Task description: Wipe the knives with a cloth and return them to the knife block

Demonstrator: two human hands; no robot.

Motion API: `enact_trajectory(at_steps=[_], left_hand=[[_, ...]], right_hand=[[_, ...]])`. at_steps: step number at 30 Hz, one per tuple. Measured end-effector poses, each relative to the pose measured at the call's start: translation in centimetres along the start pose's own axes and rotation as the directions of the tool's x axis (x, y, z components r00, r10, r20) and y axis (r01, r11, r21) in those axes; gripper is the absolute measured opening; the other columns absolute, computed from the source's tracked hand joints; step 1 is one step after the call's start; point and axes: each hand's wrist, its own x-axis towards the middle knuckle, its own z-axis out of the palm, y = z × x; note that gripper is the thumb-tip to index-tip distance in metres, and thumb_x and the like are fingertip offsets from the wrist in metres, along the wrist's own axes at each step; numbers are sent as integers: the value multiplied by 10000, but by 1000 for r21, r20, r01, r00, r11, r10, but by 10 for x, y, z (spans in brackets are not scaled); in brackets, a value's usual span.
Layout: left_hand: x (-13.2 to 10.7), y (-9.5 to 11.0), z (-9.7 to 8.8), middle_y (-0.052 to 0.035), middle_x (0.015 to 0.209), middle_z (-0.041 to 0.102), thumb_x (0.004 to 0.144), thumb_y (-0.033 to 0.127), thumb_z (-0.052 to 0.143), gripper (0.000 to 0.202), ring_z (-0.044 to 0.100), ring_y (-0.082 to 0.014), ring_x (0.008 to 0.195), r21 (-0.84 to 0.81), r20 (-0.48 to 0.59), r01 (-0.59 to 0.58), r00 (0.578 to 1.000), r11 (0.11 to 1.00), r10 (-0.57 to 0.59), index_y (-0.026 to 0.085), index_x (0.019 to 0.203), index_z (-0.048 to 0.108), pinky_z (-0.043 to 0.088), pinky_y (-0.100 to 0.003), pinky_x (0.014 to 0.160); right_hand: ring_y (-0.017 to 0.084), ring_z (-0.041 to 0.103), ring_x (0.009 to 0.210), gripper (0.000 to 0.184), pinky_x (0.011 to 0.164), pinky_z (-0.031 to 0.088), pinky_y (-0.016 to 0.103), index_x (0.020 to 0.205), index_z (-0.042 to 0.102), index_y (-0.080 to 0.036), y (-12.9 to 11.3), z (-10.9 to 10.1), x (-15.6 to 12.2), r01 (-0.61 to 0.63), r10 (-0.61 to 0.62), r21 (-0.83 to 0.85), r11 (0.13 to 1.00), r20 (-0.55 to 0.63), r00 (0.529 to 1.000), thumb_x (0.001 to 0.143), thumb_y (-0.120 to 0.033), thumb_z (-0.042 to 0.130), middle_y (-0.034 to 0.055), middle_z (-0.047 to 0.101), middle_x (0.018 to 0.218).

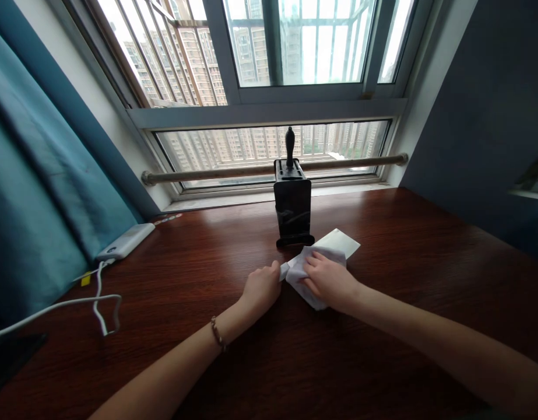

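My left hand (262, 287) is closed round the handle of a cleaver, and most of that handle is hidden in the fist. The cleaver's broad, pale blade (342, 241) points away to the right, low over the brown table. A white cloth (315, 298) is draped over the middle of the blade and hangs down on the near side. My right hand (332, 282) presses the cloth against the blade with bent fingers. Just beyond the blade stands a black knife block (292, 207) with one dark knife handle (290, 146) sticking up from its top.
The wooden table (199, 245) reaches to a barred window (273, 151) at the back. On the left lies a white power strip (126, 241) with a white cable (99, 297), beside a blue curtain (41, 163). A dark flat object (13, 359) lies at the lower left.
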Motion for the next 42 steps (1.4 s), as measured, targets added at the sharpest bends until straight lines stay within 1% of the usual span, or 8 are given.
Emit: enact_trajectory(at_steps=[5, 10, 16, 21, 25, 34, 38, 42], left_hand=[[0, -1, 1, -118, 875, 656, 811, 186, 425, 153, 636, -286, 824, -11, 5, -11, 1000, 1000, 11, 147, 951, 474, 458, -350, 653], [1, -3, 1, -112, 865, 655, 834, 200, 398, 145, 636, -270, 835, -22, 25, -1, 1000, 1000, 2, 152, 948, 474, 452, -336, 658], [2, -4, 0, -102, 834, 657, 816, 203, 399, 129, 641, -280, 791, -5, -19, -60, 998, 998, 60, 168, 906, 484, 454, -345, 628], [2, -6, 0, -98, 833, 656, 805, 186, 391, 145, 639, -263, 777, 8, -27, -106, 994, 994, 106, 175, 910, 489, 444, -330, 620], [3, -10, 0, -89, 832, 652, 783, 182, 410, 135, 633, -257, 763, 4, -28, -157, 987, 988, 157, 188, 889, 494, 435, -322, 610], [6, -13, 1, -82, 813, 650, 758, 183, 415, 143, 631, -276, 744, 17, -49, -210, 976, 978, 210, 195, 872, 501, 437, -333, 595], [3, -9, 1, -85, 812, 657, 758, 179, 407, 171, 633, -287, 736, 11, -43, -200, 979, 980, 200, 194, 895, 508, 438, -340, 583], [0, -7, 2, -86, 827, 662, 761, 174, 410, 203, 636, -284, 754, -12, -36, -186, 982, 982, 185, 194, 934, 513, 439, -338, 590]], right_hand=[[338, 556, 1034, 298, 823, 498, 403, 1057, 614, 43, -29, 38, 10, -73, 39, -324, 943, -109, 993, 809, -56, 482, 291, 565, 1088], [389, 600, 918, 300, 723, 525, 431, 962, 643, 95, -40, 45, 12, -69, -24, -478, 876, -187, 982, 748, -28, 472, 343, 578, 976], [412, 602, 891, 327, 712, 524, 483, 973, 617, 139, -34, 49, -10, 36, -220, -569, 822, -258, 941, 759, -17, 424, 362, 574, 953], [360, 591, 970, 295, 783, 534, 426, 992, 626, 86, -7, 38, -35, 245, -430, -496, 833, -302, 851, 803, 11, 412, 292, 593, 1019], [283, 577, 1033, 302, 857, 523, 366, 1036, 626, 22, 24, 22, -50, 332, -463, -379, 864, -337, 820, 872, -3, 373, 203, 605, 1080], [251, 457, 1195, 394, 963, 464, 400, 1265, 485, -61, 109, 12, -89, 369, -407, -173, 913, -329, 852, 875, -22, 442, 151, 539, 1216], [250, 421, 1227, 484, 971, 460, 406, 1330, 395, -52, 133, 10, -100, 423, -476, -226, 878, -312, 822, 857, -7, 485, 151, 511, 1257], [239, 430, 1221, 498, 991, 439, 400, 1347, 383, -82, 151, 10, -107, 386, -438, -215, 897, -303, 847, 862, -8, 471, 134, 497, 1278]])
